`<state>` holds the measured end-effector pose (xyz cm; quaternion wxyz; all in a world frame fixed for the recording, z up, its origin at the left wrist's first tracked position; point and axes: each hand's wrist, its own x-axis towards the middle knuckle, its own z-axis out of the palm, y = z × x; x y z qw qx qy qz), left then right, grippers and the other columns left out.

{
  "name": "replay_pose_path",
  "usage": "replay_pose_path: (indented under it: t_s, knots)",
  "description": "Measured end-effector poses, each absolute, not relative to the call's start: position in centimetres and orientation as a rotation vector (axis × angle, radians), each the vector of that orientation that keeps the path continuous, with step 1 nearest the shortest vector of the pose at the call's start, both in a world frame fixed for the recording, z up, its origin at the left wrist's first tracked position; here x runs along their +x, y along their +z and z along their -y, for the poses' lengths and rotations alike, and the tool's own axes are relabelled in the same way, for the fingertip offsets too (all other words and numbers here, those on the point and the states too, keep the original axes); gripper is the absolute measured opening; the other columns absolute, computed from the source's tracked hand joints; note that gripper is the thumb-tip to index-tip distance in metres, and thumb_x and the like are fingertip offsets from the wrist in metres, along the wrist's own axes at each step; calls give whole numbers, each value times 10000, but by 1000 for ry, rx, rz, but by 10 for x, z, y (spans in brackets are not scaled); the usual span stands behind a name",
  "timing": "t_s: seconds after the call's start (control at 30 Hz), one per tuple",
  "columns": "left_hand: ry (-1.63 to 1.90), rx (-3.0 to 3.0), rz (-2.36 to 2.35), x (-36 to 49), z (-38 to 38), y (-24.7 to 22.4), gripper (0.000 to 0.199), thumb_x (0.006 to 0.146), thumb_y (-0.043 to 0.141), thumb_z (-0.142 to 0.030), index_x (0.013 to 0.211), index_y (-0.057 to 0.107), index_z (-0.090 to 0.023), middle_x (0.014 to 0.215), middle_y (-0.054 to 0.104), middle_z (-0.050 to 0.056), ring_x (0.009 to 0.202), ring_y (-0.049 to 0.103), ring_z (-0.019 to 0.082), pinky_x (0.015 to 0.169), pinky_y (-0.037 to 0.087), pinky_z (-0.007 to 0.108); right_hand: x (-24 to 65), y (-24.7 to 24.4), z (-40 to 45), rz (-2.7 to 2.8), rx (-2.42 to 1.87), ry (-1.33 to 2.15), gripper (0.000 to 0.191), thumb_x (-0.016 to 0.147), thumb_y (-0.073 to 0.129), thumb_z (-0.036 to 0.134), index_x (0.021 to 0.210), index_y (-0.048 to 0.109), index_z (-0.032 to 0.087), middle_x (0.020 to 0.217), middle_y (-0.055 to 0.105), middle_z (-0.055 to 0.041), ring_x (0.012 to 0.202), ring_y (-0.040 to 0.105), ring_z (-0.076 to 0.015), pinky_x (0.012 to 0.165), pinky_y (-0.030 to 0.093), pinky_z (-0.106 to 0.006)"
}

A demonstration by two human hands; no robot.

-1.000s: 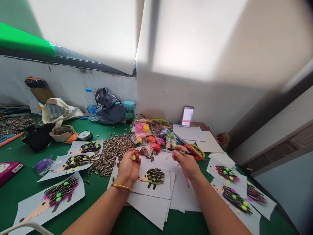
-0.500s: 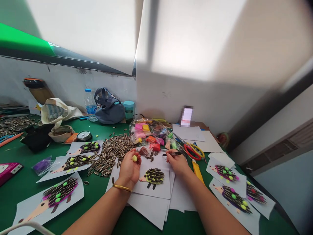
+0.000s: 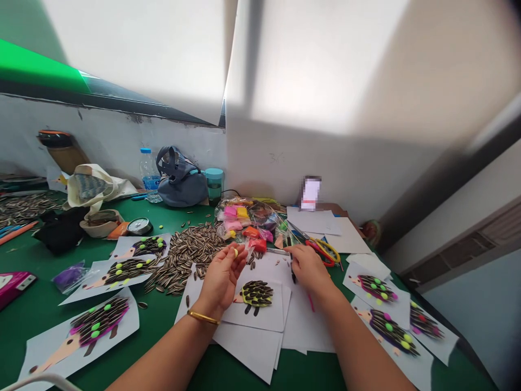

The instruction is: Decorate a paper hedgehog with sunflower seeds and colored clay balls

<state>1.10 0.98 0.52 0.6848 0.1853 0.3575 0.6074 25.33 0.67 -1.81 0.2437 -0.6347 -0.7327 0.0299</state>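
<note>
Left hand: the left hand (image 3: pixel 223 276) is half-curled, thumb and fingertips grasping a small yellow ball (image 3: pixel 235 253); it sits higher and further to the right than 0.5 s ago.
Yellow ball: held at the fingertips and partly covered by them — 0.5 s ago it showed more fully, lower in the curled fingers.
Right hand: the right hand (image 3: pixel 309 269) is bent, fingertips at a dark pen-like tool (image 3: pixel 291 263); cannot tell whether the tool is gripped or only touched.
Pen-like tool: runs nearly upright in the view; 0.5 s ago it lay close to level across the fingers.
Pink rod: a thin pink rod (image 3: pixel 311 302) shows below the right hand, its upper end hidden; 0.5 s ago it was out of sight.
Hedgehog card: the hedgehog card (image 3: pixel 268 319) lies between the hands on white sheets (image 3: pixel 252 347), unchanged — seed-covered yellow-green body, 2 dark legs, head partly hidden by the left hand.
Seeds: the seed pile (image 3: pixel 185 252) lies on the green desk (image 3: pixel 36 309), just beyond the left hand.
Scissors: the scissors (image 3: pixel 325 252) rest beyond the right hand, unmoved.
</note>
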Motion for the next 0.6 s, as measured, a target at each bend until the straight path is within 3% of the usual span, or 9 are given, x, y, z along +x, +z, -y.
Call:
replay_pose_path:
  t_s: [0.13,0.27,0.43,0.5,0.6]
  knots:
    - [1305,448,-795,10,-7,7,127,873,625,-130,997,649,-140,1035,721,91,622,658,56,575,549,149,254,-14,-5,1990,-1826,-27,279,838,519,160,1036,699,237,1070,668,-76,1016,547,-249,853,393,-358]
    - [1276,479,-736,11,-4,9,187,823,675,-96,1004,661,-143,1074,721,102,804,706,110,731,582,191,254,-16,-5,2050,-1877,-32,353,788,502,38,923,731,270,1067,667,-58,1023,535,-241,816,358,-348]
    - [1213,456,-656,13,-1,11,209,886,607,-148,1091,649,-153,1203,679,139,1059,678,194,854,579,270,251,-17,-5,2072,-1871,17,326,769,500,31,810,737,251,1091,676,-55,1063,533,-246,841,358,-366]
    - [1190,459,-667,13,-1,9,209,878,618,-141,1084,655,-156,1162,695,126,1008,694,179,835,581,259,246,-15,-3,2017,-1839,-14,316,788,496,49,853,736,243,1113,671,-65,1080,536,-250,882,367,-387]
    - [1163,492,-663,11,-2,4,186,827,704,-187,1010,676,-173,923,723,47,743,696,102,680,571,183,232,-8,5,1962,-1688,-26,322,847,472,96,997,722,232,1134,666,-85,1098,544,-257,941,386,-413]
